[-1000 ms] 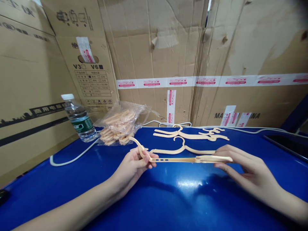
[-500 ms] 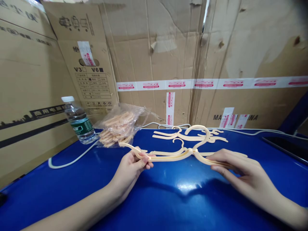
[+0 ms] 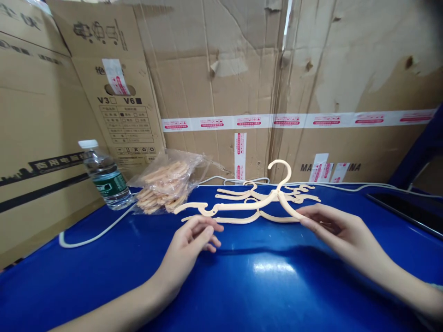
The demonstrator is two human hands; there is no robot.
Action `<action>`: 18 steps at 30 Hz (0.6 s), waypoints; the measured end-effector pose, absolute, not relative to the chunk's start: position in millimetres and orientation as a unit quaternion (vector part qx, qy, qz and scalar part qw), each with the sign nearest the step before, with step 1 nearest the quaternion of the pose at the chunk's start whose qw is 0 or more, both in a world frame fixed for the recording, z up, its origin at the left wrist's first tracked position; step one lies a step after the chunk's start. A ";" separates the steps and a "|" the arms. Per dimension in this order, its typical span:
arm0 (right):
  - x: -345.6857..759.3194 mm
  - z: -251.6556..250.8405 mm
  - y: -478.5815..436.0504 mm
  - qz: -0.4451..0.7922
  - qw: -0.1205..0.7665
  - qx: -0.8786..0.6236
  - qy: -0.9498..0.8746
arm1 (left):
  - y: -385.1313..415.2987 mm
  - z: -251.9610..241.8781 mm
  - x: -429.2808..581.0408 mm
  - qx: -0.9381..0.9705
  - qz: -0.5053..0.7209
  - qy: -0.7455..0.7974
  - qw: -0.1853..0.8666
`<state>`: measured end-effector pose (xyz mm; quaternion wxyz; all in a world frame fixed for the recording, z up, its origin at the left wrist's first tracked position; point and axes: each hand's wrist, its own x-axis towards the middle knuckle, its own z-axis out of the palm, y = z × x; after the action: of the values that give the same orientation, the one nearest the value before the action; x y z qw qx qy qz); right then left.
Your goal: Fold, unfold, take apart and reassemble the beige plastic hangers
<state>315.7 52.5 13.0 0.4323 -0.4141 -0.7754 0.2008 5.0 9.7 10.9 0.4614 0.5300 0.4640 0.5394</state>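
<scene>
A cream plastic clothes hanger [image 3: 246, 205] is held above the table, its hook pointing up. My right hand [image 3: 341, 233] grips the end of its right arm between thumb and fingers. The hanger's left arm, with a notch near its tip, stands free. Just below that arm is my left hand [image 3: 195, 249], fingers apart and slightly curled, holding nothing. Behind and beneath, another cream hanger [image 3: 238, 221] lies on the blue table [image 3: 221, 286], partly covered from view. Farther back lie more cream hangers [image 3: 235, 195], overlapping one another.
At the back left, a clear bag [image 3: 169, 180] of cream hanger pieces stands beside a water bottle [image 3: 107, 177]. A white cable [image 3: 93, 237] curves around them. Cardboard walls [image 3: 214, 83] enclose the back and left. A dark flat device [image 3: 408, 212] lies at the right.
My left hand has let go of the hanger's left arm and dropped slightly below it. The hanger, still in my right hand, has risen and turned a little. The view has shifted slightly.
</scene>
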 end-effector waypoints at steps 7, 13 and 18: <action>318.6 13.4 60.0 0.230 0.331 -0.416 -0.815 | -18.3 5.3 16.0 0.838 0.384 0.351 0.166; 317.0 8.0 64.6 0.127 0.247 -0.415 -0.866 | -12.1 2.0 11.8 0.856 0.300 0.406 0.110; 317.9 1.6 74.1 0.069 0.260 -0.399 -0.876 | -1.9 1.5 4.5 0.865 0.246 0.433 0.065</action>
<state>317.9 74.1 1.6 0.2600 -0.3994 -0.8764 0.0688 4.5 -1.9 1.5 0.0651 0.8646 0.4334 0.2457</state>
